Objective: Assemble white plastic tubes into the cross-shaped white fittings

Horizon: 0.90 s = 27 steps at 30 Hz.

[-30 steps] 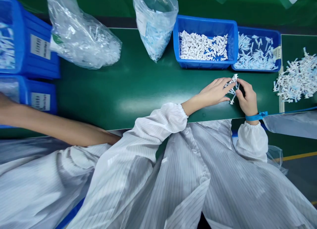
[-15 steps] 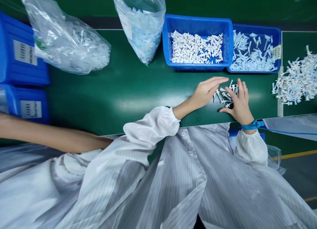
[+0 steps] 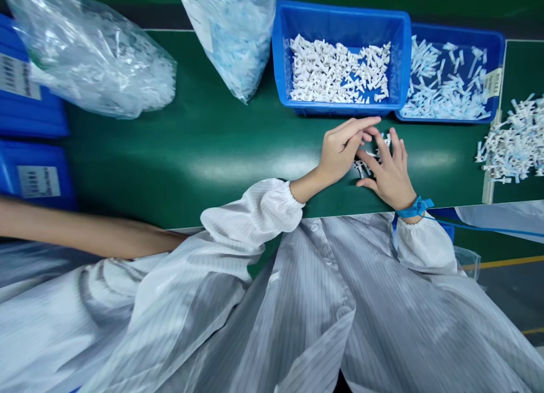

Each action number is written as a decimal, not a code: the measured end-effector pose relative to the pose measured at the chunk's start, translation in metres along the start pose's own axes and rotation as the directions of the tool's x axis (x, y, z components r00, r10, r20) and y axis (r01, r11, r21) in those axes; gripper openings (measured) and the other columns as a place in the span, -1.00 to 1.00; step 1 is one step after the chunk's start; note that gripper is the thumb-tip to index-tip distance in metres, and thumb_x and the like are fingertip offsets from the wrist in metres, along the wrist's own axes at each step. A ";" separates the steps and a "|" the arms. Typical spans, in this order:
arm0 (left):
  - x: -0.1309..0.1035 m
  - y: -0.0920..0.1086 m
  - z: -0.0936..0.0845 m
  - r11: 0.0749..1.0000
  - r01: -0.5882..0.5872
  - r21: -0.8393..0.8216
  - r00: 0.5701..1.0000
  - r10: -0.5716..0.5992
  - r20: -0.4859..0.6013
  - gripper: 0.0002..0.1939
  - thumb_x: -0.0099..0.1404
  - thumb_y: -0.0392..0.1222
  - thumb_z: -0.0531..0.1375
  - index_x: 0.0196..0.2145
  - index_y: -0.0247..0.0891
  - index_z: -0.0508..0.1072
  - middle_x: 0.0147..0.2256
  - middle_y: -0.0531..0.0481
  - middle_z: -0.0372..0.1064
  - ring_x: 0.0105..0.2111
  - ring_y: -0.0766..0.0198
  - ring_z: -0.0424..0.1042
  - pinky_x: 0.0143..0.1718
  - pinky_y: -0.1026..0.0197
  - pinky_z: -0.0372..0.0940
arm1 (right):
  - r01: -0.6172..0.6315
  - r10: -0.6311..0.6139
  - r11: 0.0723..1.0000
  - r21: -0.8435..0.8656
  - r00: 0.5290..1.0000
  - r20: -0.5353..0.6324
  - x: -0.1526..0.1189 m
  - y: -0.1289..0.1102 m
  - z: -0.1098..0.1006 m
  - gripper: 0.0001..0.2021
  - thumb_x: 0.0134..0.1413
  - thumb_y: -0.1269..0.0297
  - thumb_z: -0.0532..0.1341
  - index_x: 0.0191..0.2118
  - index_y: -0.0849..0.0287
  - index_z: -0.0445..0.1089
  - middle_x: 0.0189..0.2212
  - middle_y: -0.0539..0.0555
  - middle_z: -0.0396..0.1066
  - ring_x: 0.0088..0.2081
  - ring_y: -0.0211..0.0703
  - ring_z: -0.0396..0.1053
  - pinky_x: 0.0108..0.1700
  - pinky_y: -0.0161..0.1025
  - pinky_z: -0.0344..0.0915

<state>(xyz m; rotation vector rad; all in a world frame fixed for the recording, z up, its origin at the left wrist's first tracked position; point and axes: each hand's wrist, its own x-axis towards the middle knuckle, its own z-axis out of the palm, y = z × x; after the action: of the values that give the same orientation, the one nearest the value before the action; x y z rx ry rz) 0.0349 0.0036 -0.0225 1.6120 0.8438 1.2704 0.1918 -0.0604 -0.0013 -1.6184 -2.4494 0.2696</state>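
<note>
Between my two hands lies a small pile of white and pale blue plastic pieces (image 3: 362,167) on the green table. My left hand (image 3: 342,149) is on the pile's left side, fingers stretched out and palm turned toward it. Around the right side curves my right hand (image 3: 391,175), its fingers spread and the tips close to my left fingers. Both hands look open, and part of the pile is hidden beneath them. A blue band (image 3: 414,207) circles my right wrist.
Behind my hands stand a blue bin of white pieces (image 3: 342,107) and a blue tray of pale blue pieces (image 3: 446,120). A larger mixed heap (image 3: 516,141) lies right. Clear bags (image 3: 123,70) and labelled blue bins (image 3: 38,155) are left. Another person's forearm (image 3: 85,226) reaches in.
My right hand has moved left toward my left hand, and the gap between them is narrower. The pieces are now gathered in a tighter, more covered pile. The view has shifted slightly.
</note>
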 end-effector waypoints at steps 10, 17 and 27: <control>0.000 -0.007 -0.003 0.999 0.021 0.042 0.999 -0.019 -0.042 -0.54 0.49 0.05 -0.11 0.24 -0.05 0.24 -0.23 0.04 0.50 -0.37 0.41 0.47 -0.32 0.35 0.38 | 0.034 -0.034 0.999 0.008 0.999 0.026 0.007 -0.023 0.005 -0.64 0.34 0.12 0.01 0.10 0.07 0.38 0.31 0.14 0.17 0.38 0.23 -0.04 0.35 0.30 -0.07; 0.001 -0.009 -0.003 1.000 0.002 -0.010 0.996 -0.003 -0.091 -0.60 0.47 0.05 -0.03 0.21 0.09 0.27 -0.30 0.09 0.51 -0.50 0.40 0.42 -0.49 0.34 0.35 | 0.021 -0.021 0.999 0.031 1.000 -0.010 -0.017 0.000 -0.005 -0.68 0.35 0.15 -0.01 0.01 0.13 0.40 0.27 0.13 0.24 0.34 0.11 0.07 0.30 0.14 0.12; -0.001 -0.011 -0.006 0.999 0.047 -0.017 0.996 -0.049 -0.074 -0.63 0.46 0.03 0.01 0.18 0.17 0.26 -0.34 0.11 0.51 -0.61 0.41 0.33 -0.61 0.32 0.26 | -0.313 0.297 0.944 -0.102 0.944 -0.143 -0.071 0.098 -0.034 -0.66 0.33 0.12 0.00 0.04 0.13 0.36 0.32 0.16 0.15 0.37 0.20 0.00 0.33 0.36 -0.13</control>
<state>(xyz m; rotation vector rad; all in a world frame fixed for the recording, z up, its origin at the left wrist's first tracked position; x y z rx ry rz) 0.0291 0.0081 -0.0325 1.5318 0.9118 1.3067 0.3144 -0.0867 0.0018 -2.0032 -2.1546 0.0568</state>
